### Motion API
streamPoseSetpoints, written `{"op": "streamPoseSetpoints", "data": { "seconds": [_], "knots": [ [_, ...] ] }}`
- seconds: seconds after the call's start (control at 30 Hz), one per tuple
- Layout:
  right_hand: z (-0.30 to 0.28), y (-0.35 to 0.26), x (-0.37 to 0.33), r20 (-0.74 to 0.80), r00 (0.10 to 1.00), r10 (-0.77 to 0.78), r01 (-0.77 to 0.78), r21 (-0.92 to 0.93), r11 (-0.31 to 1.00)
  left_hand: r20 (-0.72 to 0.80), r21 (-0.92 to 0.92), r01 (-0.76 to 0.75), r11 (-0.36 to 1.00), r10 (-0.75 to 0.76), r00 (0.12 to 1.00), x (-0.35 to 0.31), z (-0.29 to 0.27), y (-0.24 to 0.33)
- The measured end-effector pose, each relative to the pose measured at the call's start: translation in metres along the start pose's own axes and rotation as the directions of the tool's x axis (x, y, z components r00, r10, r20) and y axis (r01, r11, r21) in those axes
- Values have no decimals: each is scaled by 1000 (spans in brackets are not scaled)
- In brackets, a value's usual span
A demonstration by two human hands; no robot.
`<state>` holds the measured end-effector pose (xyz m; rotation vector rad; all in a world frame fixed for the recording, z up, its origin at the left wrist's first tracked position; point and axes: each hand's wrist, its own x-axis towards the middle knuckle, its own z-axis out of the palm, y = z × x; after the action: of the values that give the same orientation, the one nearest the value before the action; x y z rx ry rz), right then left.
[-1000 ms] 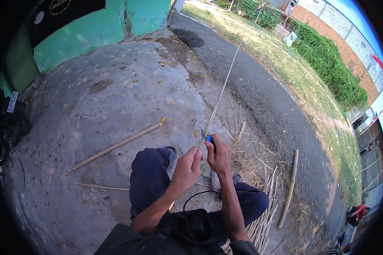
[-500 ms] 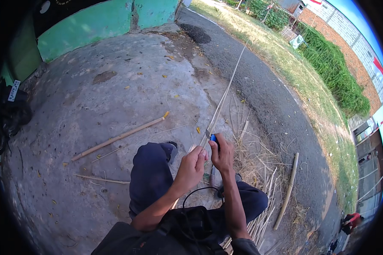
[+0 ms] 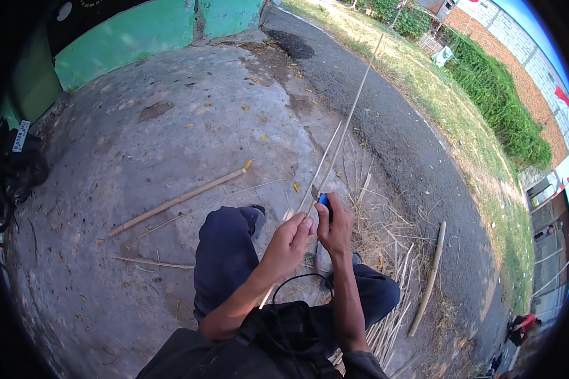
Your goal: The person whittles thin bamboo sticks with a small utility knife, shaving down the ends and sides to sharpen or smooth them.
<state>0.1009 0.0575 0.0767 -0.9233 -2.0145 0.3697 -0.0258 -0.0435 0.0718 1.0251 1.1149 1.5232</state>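
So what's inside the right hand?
Looks like a blue-handled knife: its grey blade and part of the handle show beyond the right hand. The rest of the handle is covered; whether the palm holds anything else can't be seen.

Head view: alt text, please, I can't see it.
Right hand holds a blue-handled blade at long pale strips gripped by the left hand. A brown stick lies on concrete at left; more strips lie piled at right.

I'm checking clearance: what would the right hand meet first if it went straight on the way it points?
Beyond the blue-handled knife it holds, the right hand would probably meet the long thin strip first, though depth is unclear here.
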Motion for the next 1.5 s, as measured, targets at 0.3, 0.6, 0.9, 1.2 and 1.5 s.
{"op": "streamPoseSetpoints", "data": {
  "seconds": [0.3,0.6,0.9,1.2,1.5],
  "knots": [
    [-31,-3,5,81,982,-172,183,-160,970,125,-29,151,988,-146,981,-14,-14,22],
    [-17,-33,-10,-17,997,71,-71,-13,997,-41,232,-127,965,140,989,-18,14,20],
    [-24,-25,-27,181,898,401,-425,589,687,285,-327,389,861,-302,910,-18,3,47],
    [-75,-29,10,82,965,-247,260,-249,933,283,-143,256,956,-208,936,-28,-10,47],
    [-101,-19,9,228,936,268,-324,261,909,133,-200,309,930,-286,949,-34,-21,44]
  ]
}}
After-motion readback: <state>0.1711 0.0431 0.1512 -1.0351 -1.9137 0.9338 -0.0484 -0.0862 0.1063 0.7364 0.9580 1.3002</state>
